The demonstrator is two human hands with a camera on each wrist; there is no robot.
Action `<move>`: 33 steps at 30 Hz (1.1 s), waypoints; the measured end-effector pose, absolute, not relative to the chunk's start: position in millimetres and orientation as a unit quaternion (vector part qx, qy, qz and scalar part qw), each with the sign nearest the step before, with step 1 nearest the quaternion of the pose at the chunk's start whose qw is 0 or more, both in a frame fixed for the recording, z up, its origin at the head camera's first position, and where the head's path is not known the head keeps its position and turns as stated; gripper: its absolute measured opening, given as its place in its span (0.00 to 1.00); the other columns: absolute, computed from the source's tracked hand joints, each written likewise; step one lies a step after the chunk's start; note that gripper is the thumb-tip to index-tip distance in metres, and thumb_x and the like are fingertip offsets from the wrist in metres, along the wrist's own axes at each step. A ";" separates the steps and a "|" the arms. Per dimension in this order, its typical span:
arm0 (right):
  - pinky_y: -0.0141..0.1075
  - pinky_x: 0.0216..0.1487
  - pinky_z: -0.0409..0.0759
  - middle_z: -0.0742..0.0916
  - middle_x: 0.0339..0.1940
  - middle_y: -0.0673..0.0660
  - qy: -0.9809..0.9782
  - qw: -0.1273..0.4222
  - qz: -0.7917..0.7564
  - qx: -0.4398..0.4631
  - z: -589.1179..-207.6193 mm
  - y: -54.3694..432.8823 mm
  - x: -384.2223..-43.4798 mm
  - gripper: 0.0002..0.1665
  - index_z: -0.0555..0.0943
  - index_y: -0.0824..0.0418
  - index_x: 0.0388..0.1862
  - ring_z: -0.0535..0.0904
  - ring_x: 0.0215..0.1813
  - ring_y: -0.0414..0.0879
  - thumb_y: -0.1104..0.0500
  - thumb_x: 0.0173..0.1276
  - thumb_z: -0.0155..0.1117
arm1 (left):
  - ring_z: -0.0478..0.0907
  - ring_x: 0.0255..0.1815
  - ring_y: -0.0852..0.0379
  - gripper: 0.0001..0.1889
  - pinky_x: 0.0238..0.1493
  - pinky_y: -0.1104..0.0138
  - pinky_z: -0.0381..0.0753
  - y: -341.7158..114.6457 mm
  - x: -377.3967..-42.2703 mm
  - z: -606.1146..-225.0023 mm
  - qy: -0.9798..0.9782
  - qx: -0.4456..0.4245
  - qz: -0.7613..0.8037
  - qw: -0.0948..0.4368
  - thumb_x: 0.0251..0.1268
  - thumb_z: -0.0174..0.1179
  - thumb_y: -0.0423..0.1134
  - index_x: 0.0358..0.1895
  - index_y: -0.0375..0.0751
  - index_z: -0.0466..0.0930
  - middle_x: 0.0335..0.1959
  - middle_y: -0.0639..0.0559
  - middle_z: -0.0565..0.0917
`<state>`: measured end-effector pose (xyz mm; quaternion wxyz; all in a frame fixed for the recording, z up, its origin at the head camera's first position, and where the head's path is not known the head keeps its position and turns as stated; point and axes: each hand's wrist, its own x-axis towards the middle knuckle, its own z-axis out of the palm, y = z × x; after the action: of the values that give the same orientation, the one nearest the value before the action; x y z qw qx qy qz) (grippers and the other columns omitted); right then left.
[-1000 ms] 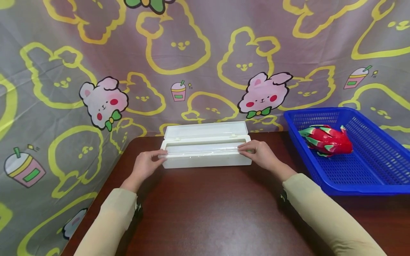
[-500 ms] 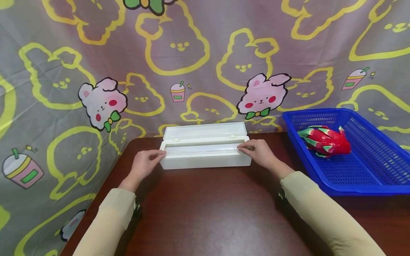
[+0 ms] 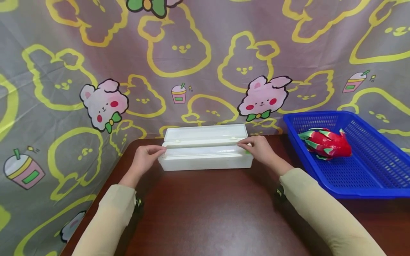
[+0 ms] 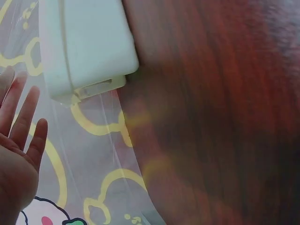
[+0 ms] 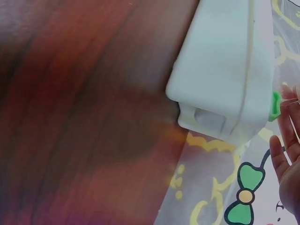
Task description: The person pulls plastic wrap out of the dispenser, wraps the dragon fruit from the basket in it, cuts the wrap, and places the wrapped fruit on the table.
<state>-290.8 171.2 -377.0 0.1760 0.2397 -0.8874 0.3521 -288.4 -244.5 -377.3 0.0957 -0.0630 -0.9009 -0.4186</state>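
Observation:
A long white cling film dispenser box (image 3: 206,164) stands at the back of the table, its lid (image 3: 206,132) swung up and back. Clear, glossy cling film (image 3: 201,150) spans the box opening between the two hands. My left hand (image 3: 145,160) pinches the film's left edge between thumb and index finger, just above the box's left end; its other fingers are spread in the left wrist view. My right hand (image 3: 261,151) pinches the film's right edge above the other end. Beside the right fingers, a small green tab (image 5: 275,106) sticks out at the box's rim.
To the right, a blue plastic basket (image 3: 368,192) holds a red dragon fruit (image 3: 330,144) with green scales. A cartoon-printed curtain (image 3: 205,53) hangs right behind the box and along the left side. Brown tabletop (image 3: 208,209) lies between the forearms.
Both hands have risen slightly above the box rim with the film, which earlier lay lower over the front edge. The box and basket stay in place.

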 end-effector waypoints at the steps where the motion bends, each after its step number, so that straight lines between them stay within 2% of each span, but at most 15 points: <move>1: 0.34 0.24 0.64 0.86 0.24 0.53 -0.889 0.173 0.352 0.237 -375.4 170.8 -291.4 0.08 0.89 0.65 0.38 0.68 0.24 0.47 0.62 0.62 0.71 | 0.82 0.47 0.50 0.14 0.46 0.56 0.81 -244.7 -289.1 -375.9 -0.899 -0.062 -0.423 0.092 0.62 0.67 0.43 0.47 0.40 0.87 0.44 0.46 0.87; 13: 0.32 0.23 0.65 0.88 0.29 0.57 -0.884 0.171 0.369 0.229 -364.4 168.9 -295.4 0.10 0.88 0.66 0.40 0.69 0.23 0.46 0.61 0.63 0.71 | 0.80 0.51 0.47 0.13 0.52 0.53 0.79 -239.7 -293.1 -354.6 -0.891 -0.068 -0.441 0.079 0.63 0.67 0.39 0.48 0.38 0.86 0.47 0.44 0.85; 20: 0.33 0.29 0.72 0.89 0.33 0.58 -0.887 0.161 0.375 0.218 -355.5 171.1 -294.1 0.10 0.88 0.66 0.41 0.77 0.29 0.48 0.61 0.64 0.70 | 0.79 0.53 0.46 0.13 0.54 0.53 0.77 -240.1 -293.9 -348.8 -0.887 -0.072 -0.445 0.097 0.63 0.67 0.38 0.48 0.37 0.86 0.48 0.43 0.85; 27: 0.38 0.36 0.78 0.88 0.36 0.60 -0.891 0.141 0.383 0.197 -349.0 171.8 -294.5 0.12 0.87 0.66 0.44 0.80 0.35 0.49 0.60 0.65 0.69 | 0.80 0.51 0.47 0.16 0.54 0.52 0.77 -241.2 -290.9 -339.8 -0.887 -0.072 -0.446 0.098 0.62 0.67 0.45 0.48 0.38 0.86 0.47 0.44 0.85; 33: 0.43 0.38 0.78 0.88 0.36 0.60 -0.891 0.159 0.378 0.196 -342.6 172.3 -293.6 0.11 0.88 0.65 0.42 0.80 0.36 0.50 0.59 0.67 0.67 | 0.81 0.49 0.48 0.17 0.52 0.52 0.78 -243.7 -290.1 -331.8 -0.886 -0.095 -0.439 0.111 0.62 0.67 0.46 0.47 0.37 0.86 0.45 0.44 0.86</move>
<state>-293.6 172.3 -342.6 0.1595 0.1962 -0.8905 0.3782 -290.1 -243.7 -331.8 0.1112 -0.0951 -0.8864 -0.4392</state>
